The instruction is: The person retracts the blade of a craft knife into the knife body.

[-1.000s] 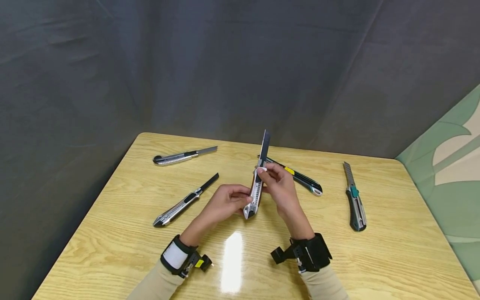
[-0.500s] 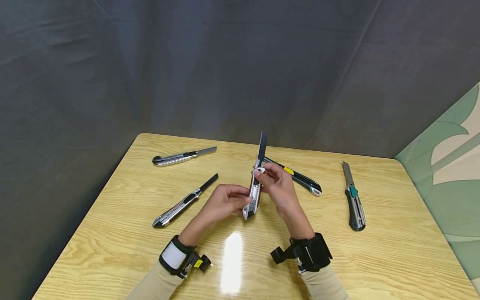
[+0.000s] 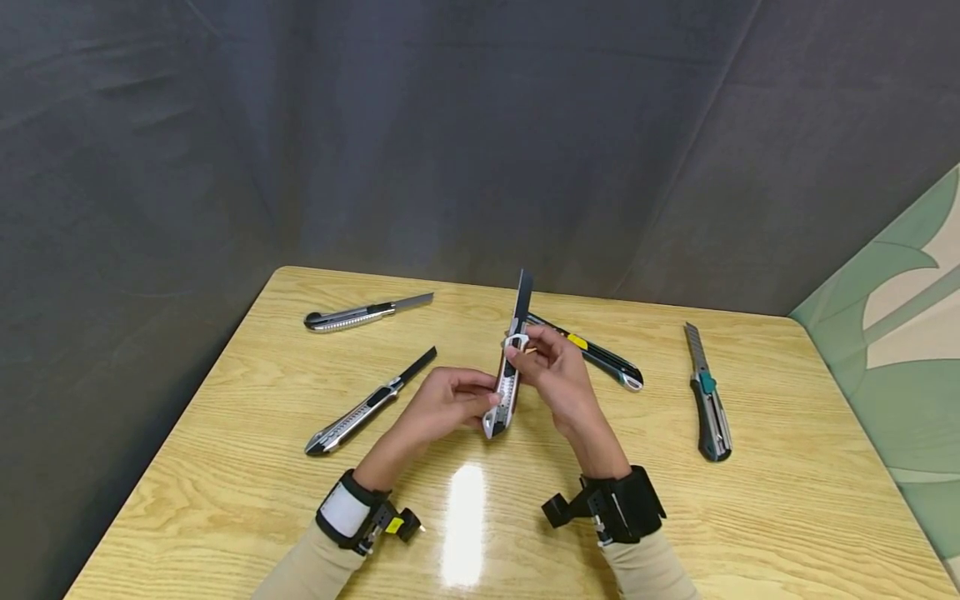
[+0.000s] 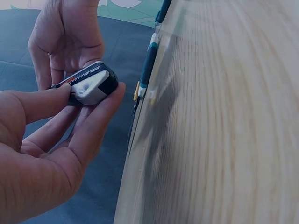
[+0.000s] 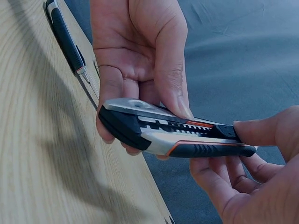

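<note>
A silver-and-black knife (image 3: 507,383) is held up off the counter (image 3: 810,483), tilted, its long blade (image 3: 522,297) pointing away from the person. The left hand (image 3: 442,408) pinches the handle's butt end between thumb and fingers; the right hand (image 3: 564,382) grips it nearer the blade, thumb by the slider. Just beyond the right hand lies a yellow-slider knife (image 3: 609,361). Two silver knives (image 3: 352,423) lie to the left, a teal-slider knife (image 3: 709,408) farther right. A dark curtain (image 3: 480,142) hangs behind.

You wear beige sleeves (image 3: 651,572), black wrist straps (image 3: 637,502) and small black cameras (image 3: 556,510); your left strap shows a white patch (image 3: 347,510), its mount a yellow tag (image 3: 394,525).
</note>
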### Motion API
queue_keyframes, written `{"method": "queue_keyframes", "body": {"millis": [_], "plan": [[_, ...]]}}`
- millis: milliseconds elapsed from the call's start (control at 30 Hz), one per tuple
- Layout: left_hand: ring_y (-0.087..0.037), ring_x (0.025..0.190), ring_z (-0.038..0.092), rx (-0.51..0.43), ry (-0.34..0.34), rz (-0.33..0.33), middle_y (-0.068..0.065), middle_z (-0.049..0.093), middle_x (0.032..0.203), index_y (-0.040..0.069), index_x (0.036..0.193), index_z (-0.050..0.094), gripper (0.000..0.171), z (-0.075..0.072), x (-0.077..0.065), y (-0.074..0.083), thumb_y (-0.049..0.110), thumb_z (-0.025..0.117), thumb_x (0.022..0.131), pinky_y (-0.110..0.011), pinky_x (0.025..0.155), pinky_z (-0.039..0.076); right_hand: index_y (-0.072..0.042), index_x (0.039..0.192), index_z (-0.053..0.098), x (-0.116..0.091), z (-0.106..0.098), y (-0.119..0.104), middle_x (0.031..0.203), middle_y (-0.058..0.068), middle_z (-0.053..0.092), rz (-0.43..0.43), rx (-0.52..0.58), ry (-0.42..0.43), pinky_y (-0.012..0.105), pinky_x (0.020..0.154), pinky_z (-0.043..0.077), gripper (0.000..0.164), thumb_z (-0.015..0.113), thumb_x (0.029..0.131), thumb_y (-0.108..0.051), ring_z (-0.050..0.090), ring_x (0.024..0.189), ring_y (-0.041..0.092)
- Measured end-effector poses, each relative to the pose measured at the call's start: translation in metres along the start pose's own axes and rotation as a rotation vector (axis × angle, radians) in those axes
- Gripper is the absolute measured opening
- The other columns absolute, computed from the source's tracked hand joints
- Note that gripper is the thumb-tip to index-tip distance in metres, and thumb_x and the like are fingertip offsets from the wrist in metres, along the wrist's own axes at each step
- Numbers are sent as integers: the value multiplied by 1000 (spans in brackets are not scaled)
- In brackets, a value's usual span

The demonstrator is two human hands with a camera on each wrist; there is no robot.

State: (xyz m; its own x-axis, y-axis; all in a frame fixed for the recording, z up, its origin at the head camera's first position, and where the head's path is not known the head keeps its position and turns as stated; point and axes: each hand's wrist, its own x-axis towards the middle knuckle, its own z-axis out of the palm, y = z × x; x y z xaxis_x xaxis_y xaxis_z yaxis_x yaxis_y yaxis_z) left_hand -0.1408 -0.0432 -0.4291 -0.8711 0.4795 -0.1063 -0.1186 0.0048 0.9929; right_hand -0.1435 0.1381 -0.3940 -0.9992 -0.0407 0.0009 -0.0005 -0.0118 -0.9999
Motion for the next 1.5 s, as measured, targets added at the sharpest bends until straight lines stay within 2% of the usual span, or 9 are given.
{"method": "queue_keyframes", "body": {"millis": [267, 633, 933, 1267, 1500], "plan": [[-26, 84, 67, 1, -11, 8, -19, 70, 105, 2, 110, 67, 26, 0, 0, 1, 11, 68, 86, -43, 68, 63, -2, 115, 58, -1, -2, -1, 101, 12, 62, -8, -12, -15, 34, 70, 62, 32, 68, 86, -11, 63, 84, 24], [-28, 85, 67, -43, -20, -11, -22, 69, 103, 0, 112, 66, 29, 1, -1, 1, 9, 69, 84, -40, 66, 63, -5, 118, 57, -4, -4, -3, 101, 12, 61, 0, -41, -33, 26, 67, 60, 34, 68, 86, -10, 60, 83, 24], [-27, 83, 66, -44, 9, -35, -23, 68, 103, -1, 112, 66, 31, 1, 0, 1, 10, 71, 83, -40, 68, 63, -6, 118, 58, -3, -2, -3, 105, 14, 61, -3, -54, -43, 25, 69, 59, 37, 69, 83, -6, 62, 87, 25], [-26, 82, 67, -59, 36, -41, -22, 70, 103, -1, 110, 67, 29, 0, 0, 1, 8, 71, 82, -35, 63, 63, -6, 122, 55, -2, -1, -2, 110, 17, 60, -24, -67, -69, 25, 66, 55, 43, 70, 82, -2, 60, 85, 25], [-27, 83, 67, -50, 58, -16, -24, 69, 106, -2, 110, 67, 29, -2, -1, 1, 8, 70, 83, -41, 68, 63, -9, 121, 58, -2, 2, 0, 105, 13, 61, 2, -40, -45, 23, 69, 56, 42, 72, 81, -7, 65, 87, 28]]}}
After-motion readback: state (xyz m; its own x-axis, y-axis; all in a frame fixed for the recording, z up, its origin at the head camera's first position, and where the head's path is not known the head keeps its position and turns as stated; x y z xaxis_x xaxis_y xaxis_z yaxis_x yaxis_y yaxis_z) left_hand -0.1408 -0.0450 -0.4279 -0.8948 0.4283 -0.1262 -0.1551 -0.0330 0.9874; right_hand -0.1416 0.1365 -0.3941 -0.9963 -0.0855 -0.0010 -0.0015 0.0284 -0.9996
